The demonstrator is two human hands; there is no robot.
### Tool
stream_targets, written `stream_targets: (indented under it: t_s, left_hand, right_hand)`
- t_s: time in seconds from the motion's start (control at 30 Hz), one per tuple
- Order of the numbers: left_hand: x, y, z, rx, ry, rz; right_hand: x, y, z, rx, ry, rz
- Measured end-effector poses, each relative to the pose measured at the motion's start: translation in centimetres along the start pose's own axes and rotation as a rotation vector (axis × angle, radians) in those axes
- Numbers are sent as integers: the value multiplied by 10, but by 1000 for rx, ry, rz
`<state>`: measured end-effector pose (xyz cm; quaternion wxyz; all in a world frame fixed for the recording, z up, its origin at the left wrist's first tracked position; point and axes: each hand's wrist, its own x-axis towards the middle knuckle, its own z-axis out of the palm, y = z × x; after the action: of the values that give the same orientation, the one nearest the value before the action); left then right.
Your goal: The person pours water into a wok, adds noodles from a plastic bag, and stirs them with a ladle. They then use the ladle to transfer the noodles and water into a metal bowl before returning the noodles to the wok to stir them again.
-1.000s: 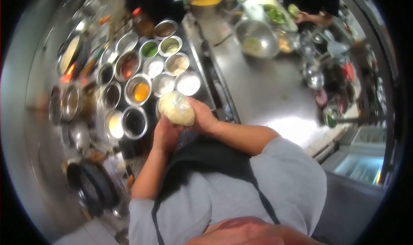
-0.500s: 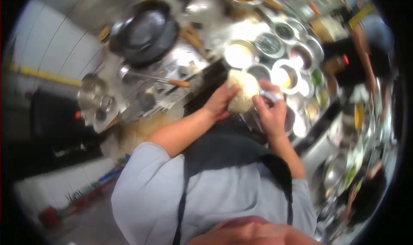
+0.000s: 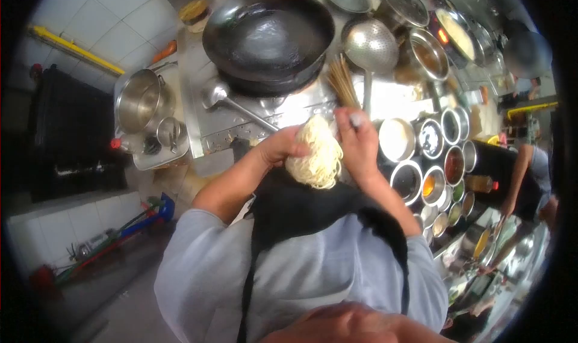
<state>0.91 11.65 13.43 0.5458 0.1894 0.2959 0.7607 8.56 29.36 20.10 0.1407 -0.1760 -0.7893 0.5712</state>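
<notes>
**Noodles shifted from beside the bowls to before the wok**

Above the apron, the left hand grips them, presumably keeping loose strands bunched. Just beside them, the right hand pinches a pale scrap, too blurred to identify.

Noodles: pale yellow, thin strands in one clump, narrow at the far end, rounded at the near, held in the left hand. Pale item: small, indistinct, in the right hand.
</notes>
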Motion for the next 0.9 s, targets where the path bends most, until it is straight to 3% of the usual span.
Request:
stream_targets:
  t_s: [0.03, 0.1, 0.17, 0.2, 0.3, 0.37, 0.4, 0.43, 0.5, 0.6, 0.7, 0.77, 0.87, 0.9]
  left_hand:
    - [-3, 8, -3, -30, 28, -3]
    - [-3, 6, -20, -64, 60, -2]
    - [6, -12, -47, -336, 152, 98]
    - [7, -14, -54, -339, 155, 102]
    - [12, -3, -61, -534, 228, 291]
    - [11, 23, -65, -453, 422, 328]
    - [10, 33, -81, -346, 292, 352]
    - [12, 54, -65, -195, 542, 344]
    - [22, 75, -85, -310, 590, 498]
    - [33, 112, -106, -309, 642, 521]
    - [59, 134, -113, -98, 1013, 562]
    - [70, 141, -130, -44, 1066, 596]
    - [82, 143, -156, 163, 1158, 596]
    - [88, 143, -160, 435, 1293, 577]
  right_hand:
    - [9, -9, 9, 23, -35, 87]
    - [28, -7, 27, 100, -65, 73]
    - [55, 2, 41, 34, -181, 71]
    - [65, -1, 39, 119, -286, 267]
    - [84, 7, 44, 338, -346, 272]
    - [93, 8, 44, 351, -397, 227]
    - [98, 10, 44, 346, -413, 209]
    - [103, 15, 44, 342, -430, 191]
    - [110, 29, 41, 336, -461, 203]
    - [120, 47, 35, 260, -587, 253]
    - [124, 64, 25, 144, -627, 283]
    - [124, 88, 20, 118, -629, 212]
    - [125, 111, 14, 92, -636, 255]
    - [122, 124, 12, 50, -645, 168]
